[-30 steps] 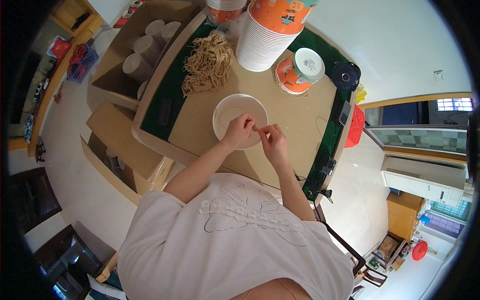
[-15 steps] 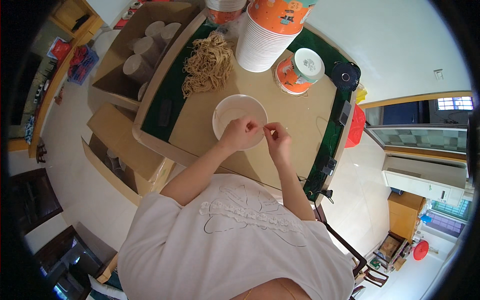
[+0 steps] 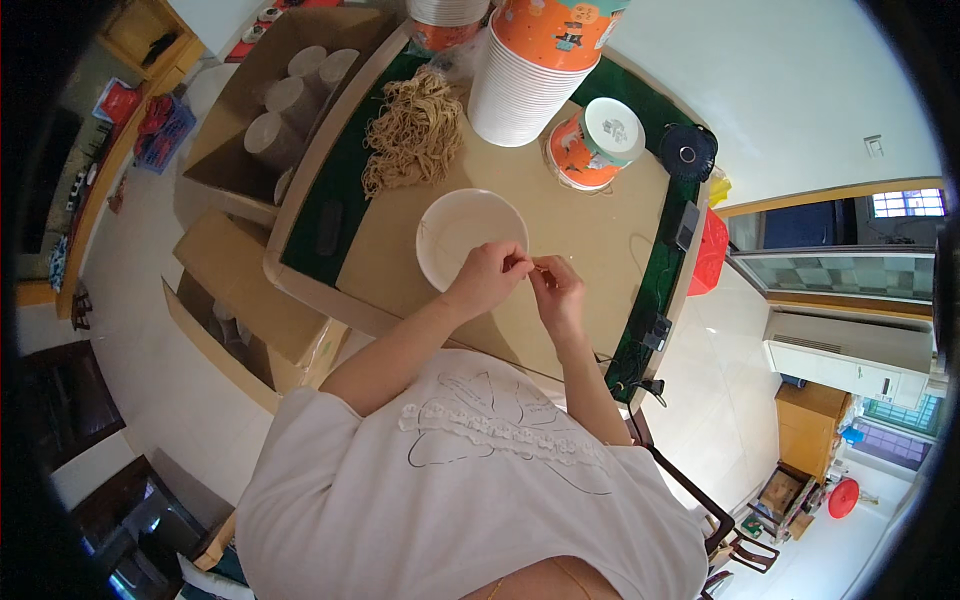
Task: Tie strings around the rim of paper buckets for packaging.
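A white paper tub (image 3: 455, 222) stands with its mouth up on the cardboard-covered table, and a faint thin string shows against its inside. Over its near right rim, my left hand (image 3: 487, 280) is pinched closed. My right hand (image 3: 559, 297), also pinched, meets it just right of the rim. Between the fingertips they seem to grip a thin string, mostly hidden by the fingers. Beyond the tub lies a tangled heap of tan strings (image 3: 412, 135). An orange printed tub (image 3: 577, 155) sits upside down to the right, with a string loop around its base.
A tall stack of nested paper tubs (image 3: 525, 100) rises at the table's back. Cardboard boxes (image 3: 250, 290) stand along the left side. At the right edge are a small dark fan (image 3: 688, 152), a phone (image 3: 687, 226) and cables; a red bin (image 3: 711, 255) is beyond.
My fingertips have come closer together, the left hand shifting slightly right. The white tub has moved a little to the left.
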